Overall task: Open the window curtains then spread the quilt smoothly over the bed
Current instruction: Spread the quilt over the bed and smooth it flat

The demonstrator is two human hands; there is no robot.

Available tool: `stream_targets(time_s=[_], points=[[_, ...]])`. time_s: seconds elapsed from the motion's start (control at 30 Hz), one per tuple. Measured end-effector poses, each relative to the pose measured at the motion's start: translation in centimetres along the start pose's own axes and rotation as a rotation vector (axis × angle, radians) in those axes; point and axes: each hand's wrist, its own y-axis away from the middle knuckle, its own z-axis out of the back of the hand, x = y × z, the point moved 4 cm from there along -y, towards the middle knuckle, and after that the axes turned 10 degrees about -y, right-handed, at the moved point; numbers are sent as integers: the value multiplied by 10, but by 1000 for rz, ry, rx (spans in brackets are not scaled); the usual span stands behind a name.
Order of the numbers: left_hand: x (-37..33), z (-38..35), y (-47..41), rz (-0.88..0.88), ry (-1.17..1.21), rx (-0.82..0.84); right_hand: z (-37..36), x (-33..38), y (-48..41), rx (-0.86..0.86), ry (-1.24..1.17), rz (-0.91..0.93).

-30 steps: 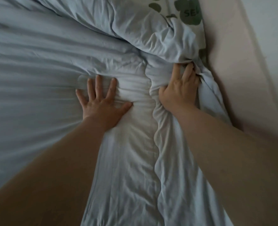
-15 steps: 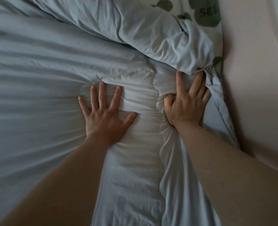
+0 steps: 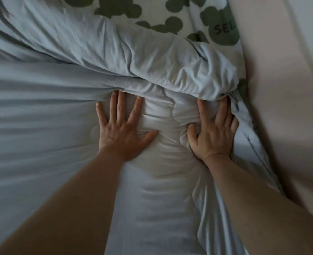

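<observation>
A pale blue quilt (image 3: 41,144) covers most of the bed, with a thick rolled fold (image 3: 170,67) bunched across the top right. My left hand (image 3: 122,129) lies flat on the quilt, palm down, fingers spread, just below that fold. My right hand (image 3: 214,133) presses flat beside it near the quilt's right edge, fingertips touching the underside of the fold. Neither hand grips fabric. A creased ridge of quilt runs between the two hands. No curtains are in view.
A white sheet or pillow with dark green blots (image 3: 152,13) shows beyond the fold at the top. A pinkish padded bed side or wall (image 3: 284,107) runs down the right, close against the quilt's edge (image 3: 253,144).
My right hand has let go of the bunched quilt edge and now lies flat. Both hands have slid a little toward the fold, and the view has tilted up, showing more patterned fabric.
</observation>
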Motion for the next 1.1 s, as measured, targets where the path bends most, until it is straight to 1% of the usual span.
stream_targets(time_s=[0.23,0.47,0.7,0.97,1.03,1.1], points=[[4,-1,-2,-13,35,7,2,4,-2,-39,43,-10],[5,-5,-3,-21,67,24,4,6,-2,-4,82,-27],[5,-6,-5,-16,83,20,5,7,-2,-23,95,-18],[6,-5,-3,-18,76,3,7,11,-1,-7,130,-10],[6,-4,-4,-15,77,2,13,17,-1,-52,55,45],[7,-3,-2,-11,80,3,26,33,-5,-177,-105,144]])
